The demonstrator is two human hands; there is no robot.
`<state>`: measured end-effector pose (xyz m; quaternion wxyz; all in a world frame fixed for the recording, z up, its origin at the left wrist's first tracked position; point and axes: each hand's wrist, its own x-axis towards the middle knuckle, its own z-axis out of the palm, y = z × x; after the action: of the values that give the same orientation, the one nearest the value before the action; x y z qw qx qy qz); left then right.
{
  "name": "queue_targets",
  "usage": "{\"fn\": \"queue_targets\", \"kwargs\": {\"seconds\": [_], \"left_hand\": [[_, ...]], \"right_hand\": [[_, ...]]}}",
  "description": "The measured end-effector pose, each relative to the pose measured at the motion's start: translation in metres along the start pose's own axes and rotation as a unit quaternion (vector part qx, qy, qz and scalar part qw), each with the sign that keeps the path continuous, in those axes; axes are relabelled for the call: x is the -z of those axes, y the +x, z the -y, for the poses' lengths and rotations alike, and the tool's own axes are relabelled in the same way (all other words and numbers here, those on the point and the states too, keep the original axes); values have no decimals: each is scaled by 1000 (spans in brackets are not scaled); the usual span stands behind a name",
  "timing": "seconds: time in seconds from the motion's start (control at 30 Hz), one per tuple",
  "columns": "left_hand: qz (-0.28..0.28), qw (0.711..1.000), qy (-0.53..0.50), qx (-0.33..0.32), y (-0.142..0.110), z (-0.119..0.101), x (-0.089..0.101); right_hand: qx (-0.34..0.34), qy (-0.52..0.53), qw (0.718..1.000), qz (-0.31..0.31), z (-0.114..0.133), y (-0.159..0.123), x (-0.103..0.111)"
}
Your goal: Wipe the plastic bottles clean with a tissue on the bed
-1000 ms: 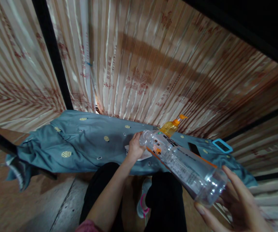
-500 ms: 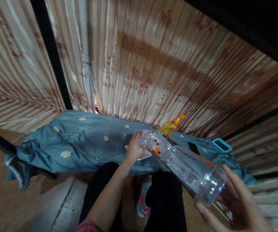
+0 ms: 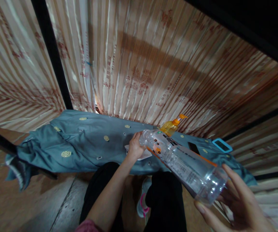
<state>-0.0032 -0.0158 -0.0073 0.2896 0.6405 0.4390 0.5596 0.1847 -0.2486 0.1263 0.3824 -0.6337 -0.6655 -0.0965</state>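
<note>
A clear plastic bottle [image 3: 180, 161] with an orange and grey printed label is held at a slant over the cloth. Its neck points to the upper left and its base to the lower right, nearest to me. My left hand [image 3: 136, 146] grips the neck, with most of its fingers hidden behind it. At the base, my right hand [image 3: 240, 201] has thumb and index finger on either side of the rim. Under my left hand lies a white item [image 3: 145, 155], partly covered. Just beyond the bottle stands a pump bottle [image 3: 170, 127] of yellow liquid with an orange top.
A blue-grey patterned cloth [image 3: 85, 138] covers the low surface before me. To the right lie a dark phone-like slab [image 3: 193, 148] and a blue-framed device [image 3: 222, 145]. Dark posts [image 3: 53, 58] and a striped sheet wall [image 3: 139, 48] enclose the space.
Almost nothing differs. The bottle and both hands keep the same pose, with at most a very slight shift.
</note>
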Motion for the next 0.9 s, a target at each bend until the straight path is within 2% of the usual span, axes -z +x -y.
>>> {"fn": "queue_targets", "kwargs": {"seconds": [0.5,0.9], "left_hand": [[1,1000,2,0,-1,-1,0],[-5,1000,3,-5,-1,1,-1]], "right_hand": [[-6,11,1000,21,-9,-2,0],[6,-13,1000,11,1,2,2]]}}
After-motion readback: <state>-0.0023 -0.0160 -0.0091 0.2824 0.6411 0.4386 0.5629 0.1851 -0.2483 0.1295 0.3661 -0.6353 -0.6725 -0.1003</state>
